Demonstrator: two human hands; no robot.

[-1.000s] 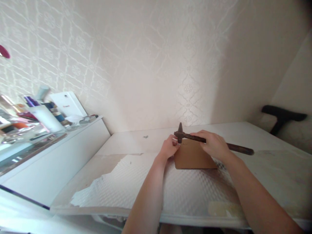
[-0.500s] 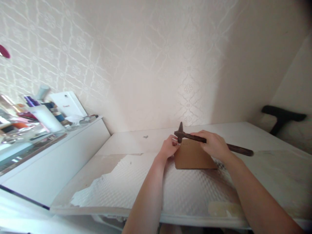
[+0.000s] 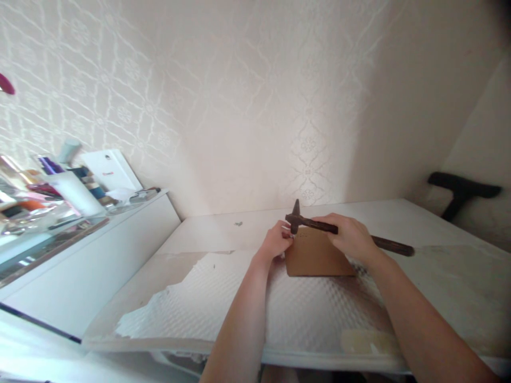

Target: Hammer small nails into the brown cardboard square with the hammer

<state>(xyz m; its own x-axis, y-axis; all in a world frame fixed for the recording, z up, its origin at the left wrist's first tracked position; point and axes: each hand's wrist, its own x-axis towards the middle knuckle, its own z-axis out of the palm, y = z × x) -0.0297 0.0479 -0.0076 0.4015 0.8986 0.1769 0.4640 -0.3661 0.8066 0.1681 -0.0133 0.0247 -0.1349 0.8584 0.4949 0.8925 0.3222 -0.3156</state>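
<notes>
A pale patterned wall point(image 3: 255, 96) fills the upper part of the view; below it a white table point(image 3: 439, 223) runs from the wall toward the person; to the left stands a white cabinet point(image 3: 99, 250), its top crowded with bottles and boxes point(image 3: 67, 186). At the far right, beyond the table edge, a black bar-shaped object point(image 3: 463, 189) shows against the wall.

A white embossed sheet point(image 3: 279, 314) lies on the near half of the table, its left edge torn and ragged; on the far edge of that sheet rests a flat brown board point(image 3: 315, 258), lying between the two forearms.

The hammer point(image 3: 387, 244) lies almost level just above the board's far edge; its dark head sits over the board's upper left corner with the pointed end up, and the handle runs out to the right past the wrist. The right hand point(image 3: 351, 236) is closed around the handle close behind the head. The left hand point(image 3: 275, 242) rests at the board's upper left corner, just under the hammer head, with its fingertips pinched together; what they pinch is too small to make out.

A small dark speck point(image 3: 238, 224) lies on the bare table, well apart to the left of the hands.
</notes>
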